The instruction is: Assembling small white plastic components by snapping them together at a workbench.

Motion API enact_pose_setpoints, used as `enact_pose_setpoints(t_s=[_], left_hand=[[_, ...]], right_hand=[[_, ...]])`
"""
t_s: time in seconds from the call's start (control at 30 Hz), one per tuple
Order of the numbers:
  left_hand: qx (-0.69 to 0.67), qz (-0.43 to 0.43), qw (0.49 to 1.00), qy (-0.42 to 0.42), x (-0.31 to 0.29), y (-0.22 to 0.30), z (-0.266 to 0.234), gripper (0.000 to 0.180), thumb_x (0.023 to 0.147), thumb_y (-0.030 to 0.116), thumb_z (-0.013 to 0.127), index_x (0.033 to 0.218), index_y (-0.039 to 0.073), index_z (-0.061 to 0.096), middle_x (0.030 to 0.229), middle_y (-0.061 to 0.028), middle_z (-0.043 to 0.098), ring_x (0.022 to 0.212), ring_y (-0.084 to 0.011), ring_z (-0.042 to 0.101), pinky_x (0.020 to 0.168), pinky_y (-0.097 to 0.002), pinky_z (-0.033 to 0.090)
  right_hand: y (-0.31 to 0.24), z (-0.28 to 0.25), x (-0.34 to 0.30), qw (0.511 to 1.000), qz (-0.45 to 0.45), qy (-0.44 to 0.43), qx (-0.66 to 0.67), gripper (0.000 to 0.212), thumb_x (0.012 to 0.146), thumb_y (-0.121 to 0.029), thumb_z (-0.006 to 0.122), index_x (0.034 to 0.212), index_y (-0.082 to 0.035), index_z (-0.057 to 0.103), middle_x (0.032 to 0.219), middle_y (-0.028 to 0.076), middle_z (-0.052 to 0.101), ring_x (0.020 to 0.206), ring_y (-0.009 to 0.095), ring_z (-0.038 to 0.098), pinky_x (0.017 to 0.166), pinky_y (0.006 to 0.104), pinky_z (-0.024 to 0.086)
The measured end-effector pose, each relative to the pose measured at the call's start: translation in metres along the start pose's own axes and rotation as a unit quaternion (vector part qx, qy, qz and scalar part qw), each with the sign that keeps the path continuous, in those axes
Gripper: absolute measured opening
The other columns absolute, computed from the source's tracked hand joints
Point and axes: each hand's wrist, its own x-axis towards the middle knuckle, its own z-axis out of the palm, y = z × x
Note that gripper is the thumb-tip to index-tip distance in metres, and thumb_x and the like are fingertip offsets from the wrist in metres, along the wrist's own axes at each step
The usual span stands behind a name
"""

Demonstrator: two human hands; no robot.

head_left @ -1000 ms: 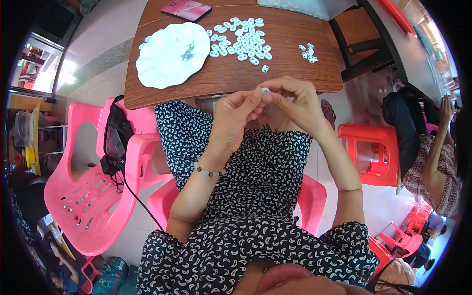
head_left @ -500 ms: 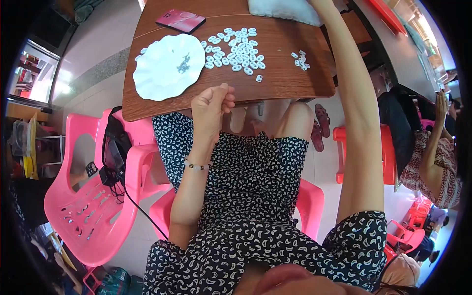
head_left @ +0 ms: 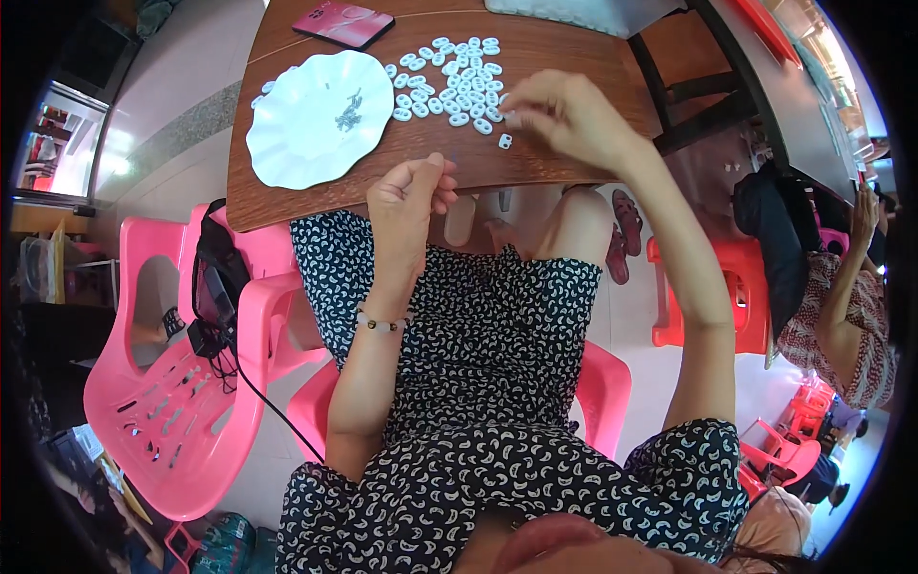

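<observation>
My left hand (head_left: 413, 191) is closed just off the table's near edge, thumb pressed on the curled fingers; anything inside it is hidden. My right hand (head_left: 559, 115), a little blurred, hovers over the table by the right side of a cluster of white oval pieces with two holes (head_left: 466, 84). Its fingers curl toward the thumb, and I cannot make out what they pinch. Between the hands lies one small squarish white piece (head_left: 505, 141). Left of the cluster, a white wavy-rimmed plate (head_left: 287, 158) holds a heap of tiny grey bits (head_left: 350, 113).
On the wooden table (head_left: 411, 153) are a flat pink-and-black case (head_left: 342, 25) and, at the far edge, a whitish sheet or tray (head_left: 574, 13). A pink chair (head_left: 172, 402) with a black bag (head_left: 218, 277) stands left. A red stool (head_left: 751, 287) and another person's arm (head_left: 841, 277) are right.
My right hand has come back from the far right edge by the whitish sheet to the oval pieces. It now hides the small square pieces. My left hand has barely moved.
</observation>
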Motion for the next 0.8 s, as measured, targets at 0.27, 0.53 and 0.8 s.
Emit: enact_pose_setpoints(t_s=[0.27,0.53,0.8], left_hand=[[0.028,0.010,1.000,0.006,-0.002,-0.003,0.004,0.022,0.091,0.019,0.063,0.089,-0.002,0.068,0.074,-0.0049,0.066,0.061,-0.0070,0.058,0.054,-0.0183,0.042],[0.054,0.010,0.998,0.015,-0.005,0.002,0.004,0.022,0.092,0.019,0.061,0.087,-0.001,0.067,0.077,-0.0034,0.066,0.064,-0.0060,0.057,0.057,-0.0186,0.044],[0.047,0.025,0.999,0.003,-0.009,0.004,0.009,0.022,0.091,0.016,0.059,0.086,-0.004,0.067,0.072,-0.0050,0.065,0.061,-0.0067,0.056,0.055,-0.0197,0.044]], right_hand=[[0.000,0.025,-0.019,0.999,0.024,0.005,-0.040,0.014,0.083,-0.018,0.065,0.095,-0.012,0.070,0.085,0.007,0.063,0.089,0.026,0.058,0.077,0.0389,0.047],[-0.008,0.027,-0.013,0.998,-0.001,0.029,-0.047,0.013,0.081,-0.013,0.063,0.085,-0.003,0.055,0.079,0.011,0.058,0.082,0.031,0.054,0.073,0.0408,0.044],[-0.031,0.032,-0.035,0.985,0.071,0.159,0.018,0.013,0.082,-0.010,0.065,0.092,-0.001,0.065,0.076,0.011,0.059,0.070,0.024,0.056,0.063,0.0331,0.045]])
